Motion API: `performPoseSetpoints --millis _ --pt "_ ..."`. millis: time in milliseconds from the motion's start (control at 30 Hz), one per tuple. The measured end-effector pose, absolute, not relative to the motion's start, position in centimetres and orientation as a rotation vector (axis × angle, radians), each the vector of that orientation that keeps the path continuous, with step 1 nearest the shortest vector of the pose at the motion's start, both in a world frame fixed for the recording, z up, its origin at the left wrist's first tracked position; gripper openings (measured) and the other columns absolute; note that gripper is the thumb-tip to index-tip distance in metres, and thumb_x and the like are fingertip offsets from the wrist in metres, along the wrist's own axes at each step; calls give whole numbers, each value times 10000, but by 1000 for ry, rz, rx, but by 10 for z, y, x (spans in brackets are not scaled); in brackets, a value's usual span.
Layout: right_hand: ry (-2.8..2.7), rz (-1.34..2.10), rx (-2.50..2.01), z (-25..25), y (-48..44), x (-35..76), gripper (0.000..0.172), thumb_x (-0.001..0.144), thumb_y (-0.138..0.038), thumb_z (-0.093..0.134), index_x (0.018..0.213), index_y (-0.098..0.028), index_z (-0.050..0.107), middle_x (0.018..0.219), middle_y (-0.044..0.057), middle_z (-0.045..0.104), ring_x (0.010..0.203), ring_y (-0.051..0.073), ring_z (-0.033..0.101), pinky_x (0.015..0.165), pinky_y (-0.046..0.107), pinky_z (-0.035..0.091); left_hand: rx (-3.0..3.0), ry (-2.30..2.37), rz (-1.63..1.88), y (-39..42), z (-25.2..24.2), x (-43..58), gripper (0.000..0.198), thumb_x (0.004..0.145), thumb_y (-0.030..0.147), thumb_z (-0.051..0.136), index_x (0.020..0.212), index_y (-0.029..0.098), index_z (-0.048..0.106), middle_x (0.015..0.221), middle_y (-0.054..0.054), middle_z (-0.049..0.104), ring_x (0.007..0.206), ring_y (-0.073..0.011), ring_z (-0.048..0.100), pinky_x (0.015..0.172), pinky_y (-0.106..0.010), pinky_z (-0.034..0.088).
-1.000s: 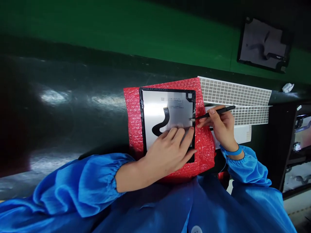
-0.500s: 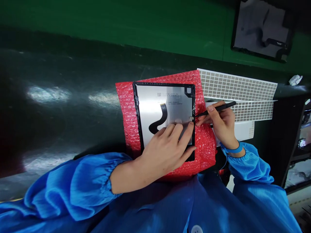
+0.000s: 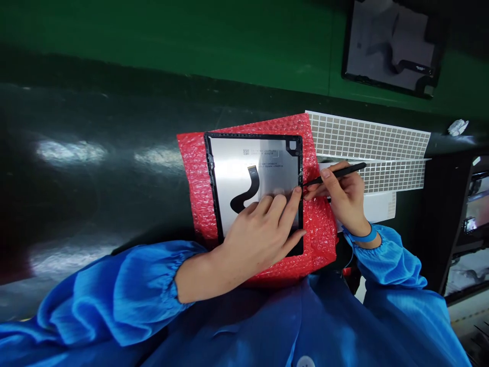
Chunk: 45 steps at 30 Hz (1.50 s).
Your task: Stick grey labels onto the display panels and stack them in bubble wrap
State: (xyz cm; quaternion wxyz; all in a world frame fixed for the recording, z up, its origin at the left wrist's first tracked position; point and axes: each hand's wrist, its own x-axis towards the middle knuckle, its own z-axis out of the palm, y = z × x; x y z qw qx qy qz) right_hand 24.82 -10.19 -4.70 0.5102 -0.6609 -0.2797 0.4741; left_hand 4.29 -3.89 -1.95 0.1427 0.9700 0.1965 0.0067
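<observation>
On the dark glossy counter [image 3: 95,168] a sheet of red bubble wrap [image 3: 194,173] lies spread, and on it rests the display panel [image 3: 237,173], back side up, silver within a black frame, set square to the person's chest. A black flex cable [image 3: 244,191] snakes across the silver back from about the centre down towards 7 o'clock, its free end lying loose on the panel. The left hand [image 3: 263,232] lies flat on the lower half of the panel at roughly 5 o'clock from its centre, fingers spread and pressing, grasping nothing, its forefinger reaching to the right frame edge. There, at 3 o'clock on the panel, the tip of the black tweezers [image 3: 336,173] meets the frame; whether a small piece sits under the tip cannot be made out. The right hand [image 3: 346,196] pinches the tweezers pen-fashion between thumb and first fingers, resting over the wrap's right border. Judging from this, the work at the right edge is under way and not finished, and the cable looks unattached. At 2 o'clock from the panel lie white gridded sheets [image 3: 382,137], and at 1 o'clock, farther off on the green surface [image 3: 191,41], another panel [image 3: 389,46].
</observation>
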Motion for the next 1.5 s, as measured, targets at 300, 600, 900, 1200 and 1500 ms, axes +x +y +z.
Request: performPoseSetpoints --millis 300,600,900,1200,1500 --pt "-655 952 -1544 -40 -108 277 366 966 -595 765 965 -273 590 677 -60 730 547 165 771 538 278 663 2794 554 19 -28 -16 44 657 1061 506 593 1498 16 594 1088 -165 775 845 -264 761 599 -356 557" --pt "-750 561 -1661 -21 -182 368 234 1006 -483 744 932 -276 665 691 -21 774 496 163 732 464 267 590 2776 39 309 -41 1 98 408 1110 372 515 1223 56 747 1064 -153 786 989 -290 739 818 -384 583" --pt "-666 512 -1756 -40 -229 391 331 950 -559 795 902 -273 636 589 -52 700 519 197 764 457 271 588 2811 -180 -127 -106 -37 194 895 1062 683 512 1669 31 427 1771 -250 315 1646 -436 312 1286 -603 335" --pt "-677 742 -1790 -54 -245 375 338 964 -547 791 901 -255 633 630 -35 747 516 185 761 492 270 621 2826 -297 -138 -86 -36 167 801 1058 695 507 1547 67 598 1726 -232 424 1610 -432 387 1274 -623 354" --pt "-754 750 -1821 -50 -242 373 335 973 -559 776 910 -257 645 657 -32 754 538 179 763 503 275 618 2808 -280 -134 -85 -36 168 780 1055 676 534 1533 65 607 1730 -231 417 1610 -424 392 1278 -623 359"
